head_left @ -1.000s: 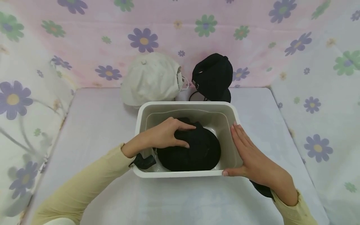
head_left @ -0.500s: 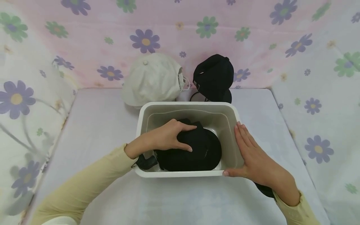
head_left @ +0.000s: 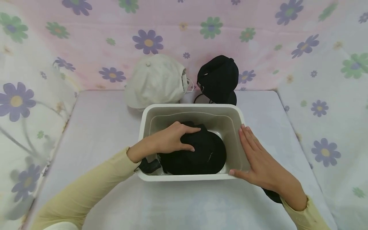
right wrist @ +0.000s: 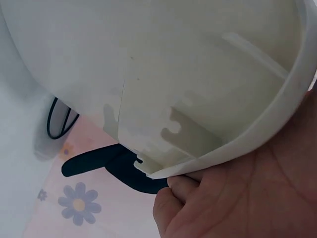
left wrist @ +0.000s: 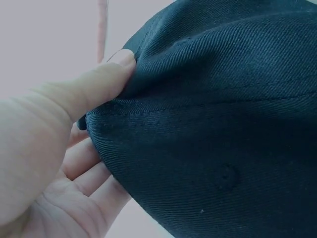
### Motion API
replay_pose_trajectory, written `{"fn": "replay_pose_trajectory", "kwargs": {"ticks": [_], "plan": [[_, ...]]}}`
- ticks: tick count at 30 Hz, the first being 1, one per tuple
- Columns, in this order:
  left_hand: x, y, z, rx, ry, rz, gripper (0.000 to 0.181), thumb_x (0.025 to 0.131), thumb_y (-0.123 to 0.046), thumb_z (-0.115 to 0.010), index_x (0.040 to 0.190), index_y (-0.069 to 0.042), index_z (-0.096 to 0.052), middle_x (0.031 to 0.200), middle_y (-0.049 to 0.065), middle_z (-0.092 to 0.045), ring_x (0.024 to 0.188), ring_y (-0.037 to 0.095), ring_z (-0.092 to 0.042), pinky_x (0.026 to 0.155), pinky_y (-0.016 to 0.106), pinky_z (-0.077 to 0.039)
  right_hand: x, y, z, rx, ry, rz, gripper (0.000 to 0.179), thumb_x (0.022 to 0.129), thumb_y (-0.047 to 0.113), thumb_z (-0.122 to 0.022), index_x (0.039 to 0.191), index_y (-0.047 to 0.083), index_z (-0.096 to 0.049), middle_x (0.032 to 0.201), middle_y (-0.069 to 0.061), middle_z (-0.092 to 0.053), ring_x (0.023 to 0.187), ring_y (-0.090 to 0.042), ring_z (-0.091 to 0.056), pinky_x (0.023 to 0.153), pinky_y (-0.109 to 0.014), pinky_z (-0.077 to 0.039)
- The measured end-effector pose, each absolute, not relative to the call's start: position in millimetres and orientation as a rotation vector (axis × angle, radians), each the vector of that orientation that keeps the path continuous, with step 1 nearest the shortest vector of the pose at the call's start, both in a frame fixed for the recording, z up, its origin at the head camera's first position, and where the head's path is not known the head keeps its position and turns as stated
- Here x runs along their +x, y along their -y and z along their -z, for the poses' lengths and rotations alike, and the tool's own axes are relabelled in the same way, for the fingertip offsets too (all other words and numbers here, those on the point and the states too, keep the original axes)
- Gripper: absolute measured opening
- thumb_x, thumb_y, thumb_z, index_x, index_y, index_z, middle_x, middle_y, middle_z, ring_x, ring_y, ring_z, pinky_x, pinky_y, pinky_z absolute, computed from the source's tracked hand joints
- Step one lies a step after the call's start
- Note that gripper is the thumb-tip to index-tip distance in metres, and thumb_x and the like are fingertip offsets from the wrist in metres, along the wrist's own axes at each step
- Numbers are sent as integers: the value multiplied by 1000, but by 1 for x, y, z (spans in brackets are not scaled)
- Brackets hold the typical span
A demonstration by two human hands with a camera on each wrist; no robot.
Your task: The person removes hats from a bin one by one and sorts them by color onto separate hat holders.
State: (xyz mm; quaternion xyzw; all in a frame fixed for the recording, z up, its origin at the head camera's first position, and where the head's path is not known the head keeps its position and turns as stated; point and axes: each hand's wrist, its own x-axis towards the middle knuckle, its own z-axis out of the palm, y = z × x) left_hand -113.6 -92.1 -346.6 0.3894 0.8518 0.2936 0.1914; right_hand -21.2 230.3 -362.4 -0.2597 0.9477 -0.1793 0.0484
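Flowered cloth (head_left: 115,28) backs the bench's (head_left: 97,127) far edge; the bin (head_left: 189,178) sits well in from both side edges, left hand (head_left: 171,137) pinching a black cap (head_left: 201,163) inside, right hand (head_left: 264,164) straight-fingered against its wall.

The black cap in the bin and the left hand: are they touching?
Touching. The left wrist view shows the left hand with its thumb pressed on the black cap.
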Motion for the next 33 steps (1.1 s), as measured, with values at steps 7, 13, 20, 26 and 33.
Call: {"fn": "replay_pose_trajectory", "kwargs": {"ticks": [7, 13, 20, 26, 33], "plan": [[-113, 88, 349, 1108, -2393, -839, 65, 89, -22, -81, 145, -2, -55, 117, 9, -74, 99, 16, -68, 85, 25, -55, -19, -234, 368, -781, -2927, 525, 110, 92, 56, -68, 163, 2, -3, 172, -13, 0, 159, -31, 1, 123, -19, 6], [-113, 88, 348, 1127, -2390, -870, 61, 89, -19, -80, 143, 0, -57, 105, 7, -76, 86, 8, -67, 76, 20, -54, -19, -233, 370, -808, -2961, 481, 111, 91, 60, -66, 163, 2, -4, 171, -15, -2, 159, -32, 0, 125, -26, 6], [-112, 89, 345, 1138, -2408, -889, 59, 89, -16, -81, 141, 1, -59, 87, 4, -73, 66, 5, -56, 66, 20, -50, -19, -233, 370, -811, -2970, 457, 111, 91, 62, -64, 163, 2, -5, 171, -15, -3, 159, -29, 1, 128, -38, 6], [-111, 91, 344, 1126, -2413, -897, 57, 90, -16, -79, 141, 0, -59, 75, 0, -67, 55, 4, -46, 62, 21, -47, -19, -232, 369, -819, -2980, 441, 111, 91, 63, -63, 163, 1, -6, 171, -16, -5, 159, -29, 0, 127, -36, 6], [-112, 95, 339, 1123, -2419, -930, 55, 92, -14, -78, 141, 1, -59, 58, -4, -55, 45, 2, -31, 56, 20, -39, -20, -232, 370, -834, -2991, 441, 110, 91, 62, -64, 163, 1, -7, 171, -16, -6, 159, -30, -1, 127, -35, 6]]}}
